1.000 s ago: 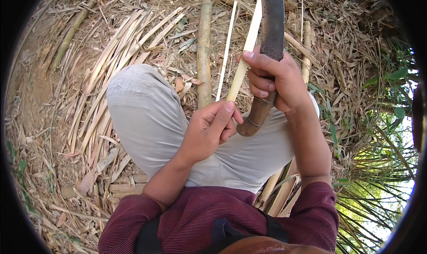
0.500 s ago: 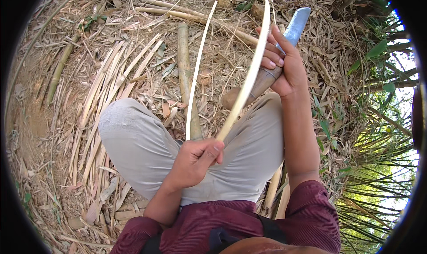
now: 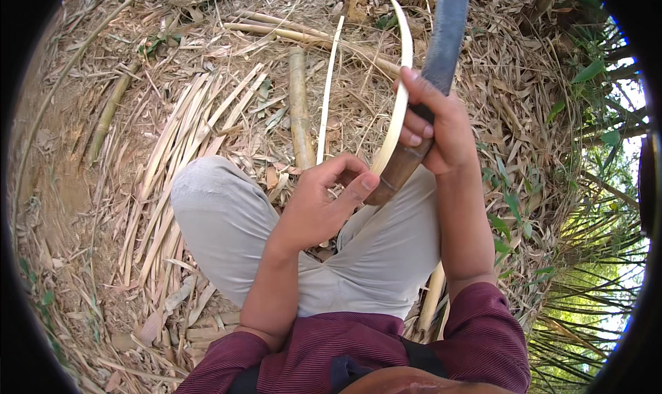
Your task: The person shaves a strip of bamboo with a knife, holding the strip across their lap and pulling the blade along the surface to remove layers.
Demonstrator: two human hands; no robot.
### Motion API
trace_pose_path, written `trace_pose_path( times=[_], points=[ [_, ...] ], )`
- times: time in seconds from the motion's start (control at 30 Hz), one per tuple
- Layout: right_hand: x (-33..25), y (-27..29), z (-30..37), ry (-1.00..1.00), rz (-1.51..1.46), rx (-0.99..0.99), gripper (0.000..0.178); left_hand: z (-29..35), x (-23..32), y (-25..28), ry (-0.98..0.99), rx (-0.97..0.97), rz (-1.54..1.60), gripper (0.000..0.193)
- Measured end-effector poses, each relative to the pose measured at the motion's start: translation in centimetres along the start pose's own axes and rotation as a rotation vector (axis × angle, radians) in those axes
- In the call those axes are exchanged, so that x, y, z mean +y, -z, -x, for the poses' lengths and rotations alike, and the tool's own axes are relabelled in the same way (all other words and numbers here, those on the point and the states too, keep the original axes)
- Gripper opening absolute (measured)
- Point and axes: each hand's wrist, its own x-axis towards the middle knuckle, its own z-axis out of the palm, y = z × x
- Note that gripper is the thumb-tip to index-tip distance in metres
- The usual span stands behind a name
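Hands: two, both the person's own. The left hand (image 3: 318, 204) is at frame centre, the right hand (image 3: 433, 128) up and to its right.
Knives: one long knife (image 3: 441, 49) with a dark wooden handle and a grey blade. Its long axis runs from the handle's butt at frame centre up and slightly right, and the blade points to the top edge.
Right grip: fingers wrapped tight around the knife handle, thumb laid over the wide strip.
Split strips: two pale bamboo strips, forked apart. The wide strip (image 3: 400, 97) bows from the left hand up to the top centre. The thin strip (image 3: 327, 94) runs nearly straight up, left of the wide one.
Left grip: pinched shut on the lower ends of the strips, thumb touching the knife handle's butt.
Loose poles: one short bamboo pole (image 3: 298, 107) lies upright in frame, just left of the thin strip.
Ground pile: a fan of flat bamboo slats (image 3: 186, 139) at centre left, too many to count.
Legs: crossed, in light grey trousers (image 3: 227, 221), under both hands.
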Motion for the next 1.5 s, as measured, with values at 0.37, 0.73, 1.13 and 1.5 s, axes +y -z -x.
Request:
trace_pose_path(
  times=[0.37, 0.73, 1.13, 1.5],
  points=[
    [-5.5, 5.7, -4.0, 0.223, -0.263, 0.104, 0.025, -0.3, -2.7, -0.2, -0.048, -0.023, -0.201, 0.043],
    [-1.0, -1.7, -0.1, 0.089, 0.14, -0.083, 0.037, -3.5, 3.4, -1.3, -0.049, 0.275, 0.004, 0.049],
    [-8.0, -3.9, -0.4, 0.411, -0.148, -0.177, 0.018, -6.9, 0.6, 3.0, -0.494, 0.062, -0.35, 0.034],
    [-10.2, -1.4, -2.6, 0.334, -0.226, -0.192, 0.022, -5.1, 1.2, 0.6, -0.444, 0.186, -0.088, 0.041]
  ],
)
